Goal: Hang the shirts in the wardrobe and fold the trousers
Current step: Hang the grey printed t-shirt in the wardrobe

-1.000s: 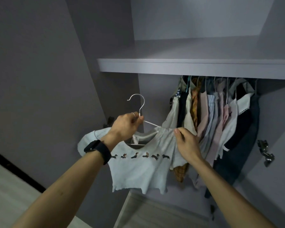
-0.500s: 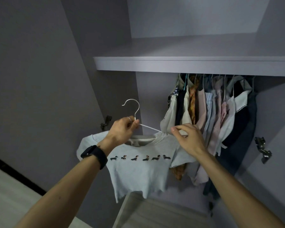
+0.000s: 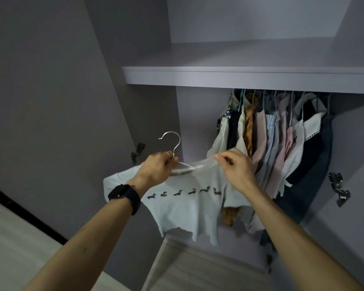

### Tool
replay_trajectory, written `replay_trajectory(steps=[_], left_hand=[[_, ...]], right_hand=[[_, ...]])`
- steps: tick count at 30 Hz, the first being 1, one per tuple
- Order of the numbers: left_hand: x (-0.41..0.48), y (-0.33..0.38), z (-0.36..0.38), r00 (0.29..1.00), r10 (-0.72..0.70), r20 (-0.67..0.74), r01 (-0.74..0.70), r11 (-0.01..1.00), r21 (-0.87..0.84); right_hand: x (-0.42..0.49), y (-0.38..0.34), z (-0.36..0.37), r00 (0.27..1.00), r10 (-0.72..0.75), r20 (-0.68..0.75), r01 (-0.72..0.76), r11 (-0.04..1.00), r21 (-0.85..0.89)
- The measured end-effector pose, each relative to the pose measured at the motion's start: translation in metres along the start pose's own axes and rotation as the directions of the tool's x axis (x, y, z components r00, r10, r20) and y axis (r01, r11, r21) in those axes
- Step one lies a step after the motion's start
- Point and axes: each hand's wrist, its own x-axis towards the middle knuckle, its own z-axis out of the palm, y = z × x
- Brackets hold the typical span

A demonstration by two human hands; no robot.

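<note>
One pale shirt (image 3: 189, 208) is held on one metal hanger (image 3: 178, 143) by two hands in front of the open wardrobe, below its single shelf (image 3: 240, 77). The hanger's neck is gripped by the curled fingers of the left hand (image 3: 158, 166), and the hook rises just above them, its opening turned away from the right hand. The shirt's shoulder fabric is pinched between thumb and forefinger of the right hand (image 3: 237, 166). The hanger's long axis runs roughly level from one set of fingers to the other, and the hem hangs below both. Six small dog figures are counted across the chest. One row of hung garments (image 3: 282, 143), too crowded to count, is seen just beyond the right fingers. Two door hinges (image 3: 137, 152) are visible.
</note>
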Motion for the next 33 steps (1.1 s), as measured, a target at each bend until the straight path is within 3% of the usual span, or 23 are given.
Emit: replay_trajectory(steps=[2,4,8,11,13,16,23,28,33], left_hand=[[-0.002,-0.009,0.005,1.000,-0.004,-0.029,0.005,1.000,0.024],[-0.003,-0.012,0.003,0.996,-0.026,-0.086,0.024,0.999,-0.025],[0.000,-0.014,-0.009,0.992,-0.072,-0.100,0.061,0.992,-0.114],[-0.002,-0.015,-0.012,0.997,-0.043,-0.067,0.037,0.995,-0.096],[-0.002,-0.016,-0.011,0.999,-0.028,-0.038,0.025,0.996,-0.081],[-0.002,-0.018,-0.007,1.000,0.004,-0.021,-0.005,0.999,-0.045],[-0.013,-0.030,0.003,1.000,0.007,-0.018,-0.007,1.000,-0.008],[-0.017,-0.033,0.013,0.999,0.018,-0.030,-0.019,0.999,-0.035],[-0.010,-0.030,0.023,0.998,0.058,0.017,-0.058,0.998,0.017]], right_hand=[[0.002,-0.010,-0.004,0.991,-0.093,-0.098,0.097,0.994,0.042],[-0.003,-0.015,-0.005,0.989,-0.145,-0.028,0.146,0.989,0.017],[-0.023,0.011,-0.009,0.996,0.058,0.068,-0.053,0.996,-0.067],[-0.027,0.034,-0.014,0.949,0.263,0.173,-0.225,0.951,-0.210],[-0.025,0.044,-0.014,0.929,0.298,0.220,-0.249,0.942,-0.225],[-0.021,0.046,-0.012,0.927,0.288,0.241,-0.229,0.942,-0.247],[-0.032,0.029,0.000,0.827,0.286,0.484,-0.198,0.954,-0.224],[-0.050,0.011,0.012,0.875,0.132,0.467,-0.026,0.974,-0.226],[-0.068,-0.006,0.008,0.825,0.188,0.533,0.026,0.930,-0.368]])
